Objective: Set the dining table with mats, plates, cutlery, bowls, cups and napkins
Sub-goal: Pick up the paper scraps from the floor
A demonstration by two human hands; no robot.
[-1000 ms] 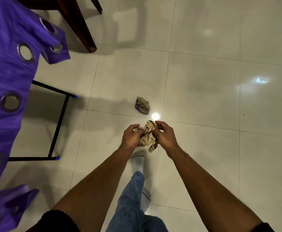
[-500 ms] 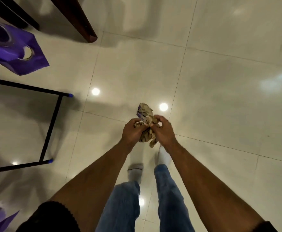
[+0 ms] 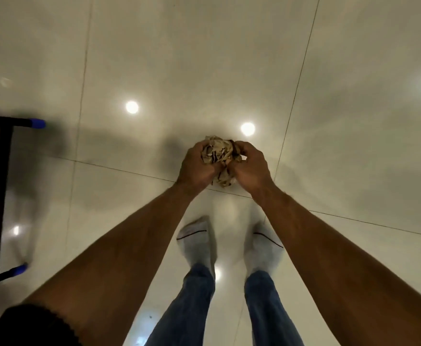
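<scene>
Floor: glossy pale tiled floor with thin grout lines; round ceiling-light reflections show ahead of the hands.
Left edge: black metal frame with blue end caps, standing on the floor, blurred.
Left hand: fingers curled round the left side of a crumpled napkin.
Right hand: fingers curled round the right side of the same wad; both hands close together, clamped on it.
Napkin: tan-brown, tightly bunched, held in the air above the floor, out in front of the feet.
Writing: dark marks show on the creases, not readable.
Person: blue jeans, light grey socks with a dark stripe, dark sleeve at lower left.
</scene>
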